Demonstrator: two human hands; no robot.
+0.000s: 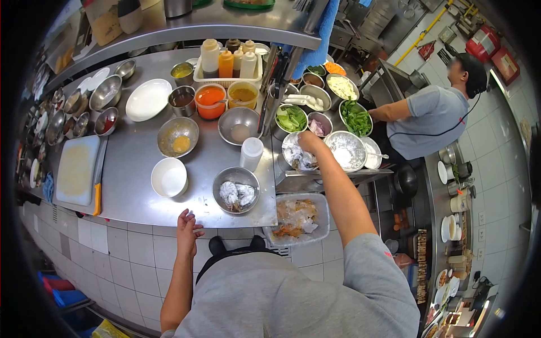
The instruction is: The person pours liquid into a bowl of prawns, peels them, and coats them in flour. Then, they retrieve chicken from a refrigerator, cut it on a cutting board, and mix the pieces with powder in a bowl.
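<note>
The person's right hand (307, 142) reaches down into a round metal bowl of white-powdered pieces (293, 138) at the right end of the work area; its fingers are partly hidden, so whether they grasp anything cannot be told. The left hand (189, 230) is released and holds nothing, its fingers loosely curled, just off the front edge of the stainless-steel table (132, 205).

Near that edge, a second round metal bowl (217, 201) holds more white-coated pieces (236, 195). Just behind it stands a translucent white plastic bottle (251, 153), and to its left sits a white round bowl (169, 177). A wide metal bowl of white powder (345, 151) is just right of the right hand. Below, a rectangular translucent tub (325, 221) contains orange and white scraps. Across the station, a co-worker in a grey shirt (431, 121) extends an arm toward a bowl of green leaves (355, 117).
</note>
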